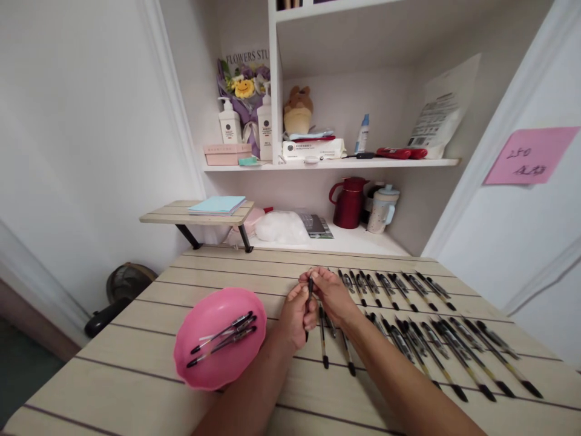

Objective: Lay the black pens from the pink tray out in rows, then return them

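1. The left hand (297,315) has its fingers curled closed around the barrel of a black pen (310,290), thumb laid along it.
2. The right hand (330,295) pinches the same pen near its far end between thumb and fingertips, with almost no gap; the exact contact is too small to make out.
3. Both hands meet over the middle of the desk (149,357), nearly touching, the pen between them and pointing mostly away from the person.
4. The left forearm reaches forward and slightly inward from the bottom edge; the right one slants in from the lower right, passing over some pens.
5. Left of the hands, a pink bowl (204,315) holds several loose pens (227,339).
6. Right of them, pens and smaller parts lie in two rows, a far row (387,292) and a near row (460,357).
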`<state>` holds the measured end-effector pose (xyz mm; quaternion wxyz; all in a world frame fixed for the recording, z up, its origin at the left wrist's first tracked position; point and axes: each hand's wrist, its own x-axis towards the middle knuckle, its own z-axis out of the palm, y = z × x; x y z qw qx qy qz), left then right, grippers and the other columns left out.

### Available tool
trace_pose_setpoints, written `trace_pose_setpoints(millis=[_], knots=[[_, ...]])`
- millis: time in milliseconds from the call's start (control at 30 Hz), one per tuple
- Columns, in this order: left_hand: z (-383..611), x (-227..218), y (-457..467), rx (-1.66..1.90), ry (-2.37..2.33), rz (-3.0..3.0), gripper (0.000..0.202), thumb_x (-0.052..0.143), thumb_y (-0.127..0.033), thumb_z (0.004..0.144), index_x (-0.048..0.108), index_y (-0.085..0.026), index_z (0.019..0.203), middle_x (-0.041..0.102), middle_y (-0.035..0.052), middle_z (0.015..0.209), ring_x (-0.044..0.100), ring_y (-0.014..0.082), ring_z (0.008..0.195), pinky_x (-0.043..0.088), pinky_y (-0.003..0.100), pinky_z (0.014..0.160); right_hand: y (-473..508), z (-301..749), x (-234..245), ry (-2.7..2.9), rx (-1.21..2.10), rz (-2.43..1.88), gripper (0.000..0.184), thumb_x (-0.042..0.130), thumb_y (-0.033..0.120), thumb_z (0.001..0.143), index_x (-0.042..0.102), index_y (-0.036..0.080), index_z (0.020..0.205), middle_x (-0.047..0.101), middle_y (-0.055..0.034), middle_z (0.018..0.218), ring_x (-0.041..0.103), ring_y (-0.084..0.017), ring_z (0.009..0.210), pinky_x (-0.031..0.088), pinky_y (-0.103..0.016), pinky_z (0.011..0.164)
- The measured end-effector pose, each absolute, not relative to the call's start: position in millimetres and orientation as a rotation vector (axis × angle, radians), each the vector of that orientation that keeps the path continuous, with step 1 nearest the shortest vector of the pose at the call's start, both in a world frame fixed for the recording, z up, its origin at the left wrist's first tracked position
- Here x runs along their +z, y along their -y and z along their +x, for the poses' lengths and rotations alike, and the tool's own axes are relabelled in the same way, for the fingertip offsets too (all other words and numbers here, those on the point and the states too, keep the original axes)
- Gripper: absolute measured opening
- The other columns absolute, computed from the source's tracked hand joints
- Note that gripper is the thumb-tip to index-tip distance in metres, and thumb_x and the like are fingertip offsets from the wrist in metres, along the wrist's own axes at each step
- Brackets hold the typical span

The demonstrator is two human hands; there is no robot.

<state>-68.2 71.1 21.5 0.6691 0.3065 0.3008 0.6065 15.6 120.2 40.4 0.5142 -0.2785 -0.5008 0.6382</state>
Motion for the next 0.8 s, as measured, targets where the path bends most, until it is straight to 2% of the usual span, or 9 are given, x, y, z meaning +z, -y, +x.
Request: trace_pose_setpoints(millis=[200,300,367,500,667,800], knots=[[-68,22,-70,1.343,-0.650,0.651,0.037,0.061,-0.047,0.069,0.043,-0.023,0.091,0.042,-0.0100,0.051,0.024,-0.0005,0.027,0.014,0.012,0.029,-119,19,43,1.274,1.499,-0.730,0.028,0.059,0.045,0.067,0.056,0.018,0.072,0.065,-0.0024,0.075,0.053,-0.011,0.059,0.040,-0.024,0.061],[-65,18,-71,1.409,-0.678,0.652,0.037,0.061,-0.046,0.068,0.044,-0.022,0.091,0.043,-0.0096,0.051,0.025,-0.0005,0.028,0.015,0.012,0.029,-117,17,40,1.230,1.537,-0.751,0.033,0.058,0.049,0.067,0.056,0.018,0.079,0.065,-0.0039,0.076,0.054,-0.012,0.058,0.041,-0.025,0.058],[-64,15,-71,1.448,-0.711,0.660,0.038,0.062,-0.047,0.067,0.045,-0.021,0.089,0.044,-0.0094,0.051,0.025,-0.0004,0.027,0.014,0.012,0.029,-117,16,37,1.203,1.550,-0.781,0.036,0.059,0.051,0.065,0.057,0.018,0.078,0.064,-0.0038,0.071,0.054,-0.013,0.054,0.041,-0.025,0.054],[-62,12,-70,1.413,-0.752,0.664,0.037,0.062,-0.048,0.066,0.045,-0.020,0.081,0.043,-0.0092,0.050,0.025,-0.0007,0.027,0.012,0.012,0.030,-123,18,36,1.183,1.494,-0.825,0.034,0.067,0.048,0.059,0.058,0.016,0.065,0.063,-0.0028,0.062,0.054,-0.012,0.052,0.040,-0.025,0.052],[-59,9,-67,1.351,-0.710,0.670,0.037,0.061,-0.048,0.067,0.048,-0.019,0.084,0.043,-0.0088,0.050,0.023,-0.0006,0.028,0.013,0.013,0.030,-141,31,48,1.045,1.475,-0.745,0.033,0.066,0.047,0.062,0.062,0.017,0.077,0.066,-0.0066,0.077,0.062,-0.017,0.071,0.048,-0.029,0.062],[-61,6,-69,1.480,-0.792,0.604,0.042,0.062,-0.050,0.064,0.051,-0.018,0.089,0.044,-0.0077,0.052,0.026,-0.0005,0.030,0.015,0.013,0.031,-154,39,44,1.128,1.356,-0.943,0.032,0.068,0.040,0.061,0.063,0.017,0.083,0.064,-0.0030,0.064,0.060,-0.013,0.056,0.049,-0.025,0.051]])
